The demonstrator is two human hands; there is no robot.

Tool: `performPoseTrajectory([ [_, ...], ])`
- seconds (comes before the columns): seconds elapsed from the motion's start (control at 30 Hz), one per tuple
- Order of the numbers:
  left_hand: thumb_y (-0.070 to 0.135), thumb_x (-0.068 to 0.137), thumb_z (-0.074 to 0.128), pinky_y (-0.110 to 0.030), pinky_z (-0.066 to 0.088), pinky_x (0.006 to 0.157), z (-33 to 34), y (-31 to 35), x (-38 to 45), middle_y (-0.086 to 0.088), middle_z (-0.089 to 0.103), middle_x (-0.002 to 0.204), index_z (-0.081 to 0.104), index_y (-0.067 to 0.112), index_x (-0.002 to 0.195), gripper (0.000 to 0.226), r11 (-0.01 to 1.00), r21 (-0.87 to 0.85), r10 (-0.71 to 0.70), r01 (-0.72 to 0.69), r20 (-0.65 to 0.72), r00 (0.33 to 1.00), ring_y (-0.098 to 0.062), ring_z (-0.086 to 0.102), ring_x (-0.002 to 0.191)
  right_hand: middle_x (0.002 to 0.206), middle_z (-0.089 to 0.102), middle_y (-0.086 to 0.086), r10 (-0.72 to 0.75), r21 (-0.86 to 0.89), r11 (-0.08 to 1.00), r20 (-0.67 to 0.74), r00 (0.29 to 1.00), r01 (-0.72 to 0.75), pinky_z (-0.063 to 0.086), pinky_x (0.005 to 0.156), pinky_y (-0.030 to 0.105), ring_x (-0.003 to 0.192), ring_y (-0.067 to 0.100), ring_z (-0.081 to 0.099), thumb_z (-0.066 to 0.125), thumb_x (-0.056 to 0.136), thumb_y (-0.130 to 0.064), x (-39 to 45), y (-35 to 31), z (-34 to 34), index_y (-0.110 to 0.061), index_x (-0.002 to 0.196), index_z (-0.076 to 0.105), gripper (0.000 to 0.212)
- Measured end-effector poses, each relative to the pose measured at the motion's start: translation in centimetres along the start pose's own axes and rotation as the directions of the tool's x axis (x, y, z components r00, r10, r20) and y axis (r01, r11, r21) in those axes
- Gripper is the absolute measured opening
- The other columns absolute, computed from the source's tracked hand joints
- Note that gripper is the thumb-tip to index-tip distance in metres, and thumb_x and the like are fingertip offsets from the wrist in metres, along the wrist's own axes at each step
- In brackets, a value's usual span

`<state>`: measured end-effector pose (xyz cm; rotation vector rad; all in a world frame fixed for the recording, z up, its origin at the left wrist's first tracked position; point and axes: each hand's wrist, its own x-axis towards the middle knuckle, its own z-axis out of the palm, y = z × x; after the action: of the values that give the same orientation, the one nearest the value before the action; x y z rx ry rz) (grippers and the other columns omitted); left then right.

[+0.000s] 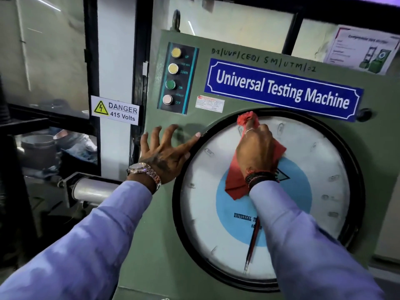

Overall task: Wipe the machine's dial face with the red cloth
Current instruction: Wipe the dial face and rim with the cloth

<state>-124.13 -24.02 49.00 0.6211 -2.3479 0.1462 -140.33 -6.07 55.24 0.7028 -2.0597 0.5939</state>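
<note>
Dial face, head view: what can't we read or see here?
- Dial face centre and lower print: covered by the right hand, its sleeve and the red cloth.
- Scale numbers: too small and blurred.
- Small sticker under the nameplate: print too small.
- Wall poster: blurred, cut by the right edge.
- Dial rim, lower right: behind the sleeve.
</note>
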Motion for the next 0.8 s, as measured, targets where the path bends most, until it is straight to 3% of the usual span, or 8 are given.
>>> performPoseTrajectory([
  [0.2, 0.056, 0.109, 0.047, -0.065, 0.029, 0.123, -0.5, 0.0, -0.5, 0.002, 0.007, 0.175, -0.008, 0.078, 0.156, 0.076, 0.998, 0.057, -0.034, 0.027, 0.138, 0.99, -0.044, 0.022, 0.154, 0.116, 0.065, 0.021, -0.275, 0.05, 0.961, 0.135, 0.952, 0.271, 0.054, 0.091, 0.048, 0.105, 0.042, 0.065, 0.047, 0.099, 0.001, -3.4, -2.6, 1.0, -0.012, 0.163, 0.044, 0.066],
  [0.3, 0.055, 0.108, 0.053, -0.062, 0.032, 0.122, -1.1, 0.2, -0.8, 0.002, 0.008, 0.172, -0.014, 0.076, 0.156, 0.085, 0.994, 0.098, -0.056, 0.038, 0.19, 0.98, -0.042, 0.025, 0.153, 0.109, 0.067, 0.019, -0.198, 0.02, 0.98, 0.066, 0.978, 0.197, 0.057, 0.086, 0.045, 0.098, 0.041, 0.068, 0.051, 0.095, 0.002, -1.6, -0.8, 0.1, -0.022, 0.156, 0.056, 0.065],
  [0.37, 0.055, 0.106, 0.058, -0.062, 0.032, 0.121, -1.2, 0.3, -1.0, 0.002, 0.008, 0.172, -0.018, 0.076, 0.155, 0.092, 0.992, 0.121, -0.062, 0.038, 0.2, 0.978, -0.041, 0.026, 0.152, 0.111, 0.067, 0.02, -0.148, 0.031, 0.989, 0.067, 0.987, 0.146, 0.056, 0.088, 0.045, 0.098, 0.041, 0.068, 0.049, 0.097, 0.001, -1.3, -0.7, 0.1, -0.018, 0.158, 0.053, 0.064],
  [0.47, 0.059, 0.103, 0.063, -0.064, 0.029, 0.121, -1.2, 0.2, -0.9, 0.001, 0.004, 0.171, -0.026, 0.077, 0.149, 0.102, 0.988, 0.148, -0.068, 0.034, 0.229, 0.971, -0.041, 0.023, 0.153, 0.125, 0.061, 0.024, -0.254, 0.179, 0.959, 0.199, 0.946, 0.22, 0.051, 0.103, 0.047, 0.114, 0.044, 0.063, 0.046, 0.103, -0.003, -3.8, -2.5, 1.1, -0.014, 0.164, 0.043, 0.062],
  [0.57, 0.058, 0.099, 0.07, -0.067, 0.026, 0.12, -1.4, 0.4, -1.0, 0.001, 0.0, 0.172, -0.029, 0.076, 0.147, 0.112, 0.985, 0.17, -0.081, 0.04, 0.241, 0.967, -0.042, 0.018, 0.156, 0.126, 0.06, 0.022, -0.339, 0.24, 0.929, 0.238, 0.91, 0.283, 0.049, 0.106, 0.047, 0.118, 0.043, 0.061, 0.046, 0.104, -0.007, -5.5, -2.9, 1.6, -0.017, 0.166, 0.041, 0.063],
  [0.73, 0.061, 0.096, 0.073, -0.076, 0.008, 0.127, -1.6, 0.4, -0.9, 0.004, -0.021, 0.18, -0.026, 0.071, 0.154, 0.116, 0.98, 0.197, -0.087, 0.035, 0.26, 0.962, -0.048, -0.01, 0.167, 0.119, 0.063, 0.025, -0.236, 0.14, 0.968, 0.2, 0.951, 0.21, 0.054, 0.101, 0.05, 0.112, 0.046, 0.064, 0.033, 0.098, -0.003, -2.8, -2.1, 0.9, -0.016, 0.163, 0.044, 0.067],
  [0.8, 0.066, 0.093, 0.073, -0.076, 0.001, 0.128, -1.5, 0.2, -0.9, 0.005, -0.029, 0.18, -0.029, 0.069, 0.155, 0.119, 0.975, 0.22, -0.063, 0.013, 0.222, 0.973, -0.048, -0.021, 0.166, 0.123, 0.063, 0.026, -0.214, 0.144, 0.972, 0.204, 0.955, 0.187, 0.051, 0.102, 0.049, 0.113, 0.045, 0.063, 0.039, 0.097, 0.001, -3.4, -2.9, 1.1, -0.01, 0.166, 0.038, 0.069],
])
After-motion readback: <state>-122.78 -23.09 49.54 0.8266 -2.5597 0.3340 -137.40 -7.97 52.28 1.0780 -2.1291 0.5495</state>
